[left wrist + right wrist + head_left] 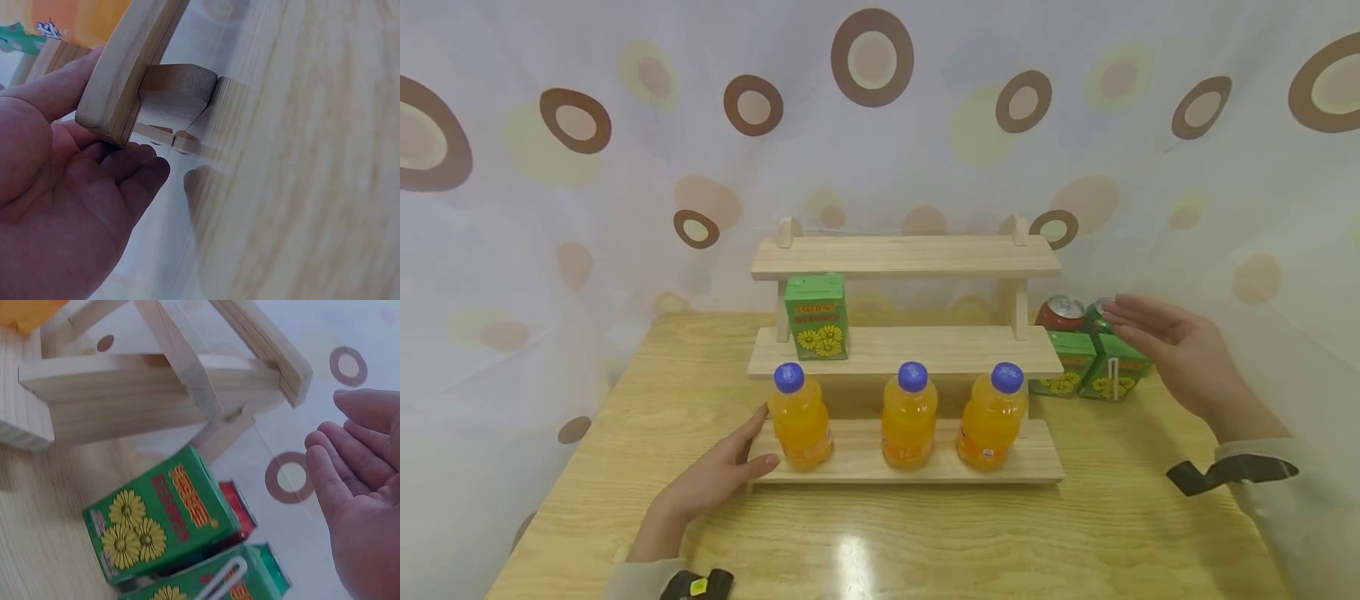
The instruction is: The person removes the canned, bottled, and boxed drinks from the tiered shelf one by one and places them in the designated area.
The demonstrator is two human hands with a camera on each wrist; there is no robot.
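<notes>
My left hand (718, 471) grips the left end of the lowest board of a wooden three-tier shelf (865, 472). In the left wrist view the thumb lies along the board end (115, 81) and the fingers curl beneath it. Three orange drink bottles (910, 421) with blue caps stand on that board, the leftmost close to my left thumb. One green juice carton (817, 321) stands at the left of the middle board. My right hand (1187, 358) is held in the air, fingers extended and empty, beside two green cartons (1114, 367) at the shelf's right.
Behind those two cartons stand a red can (1062, 312) and a green can (1099, 312), the latter partly hidden. A drink straw (222, 578) in its wrapper is on one carton. The wood-grain table (970, 542) meets a dotted curtain (865, 158) at the back.
</notes>
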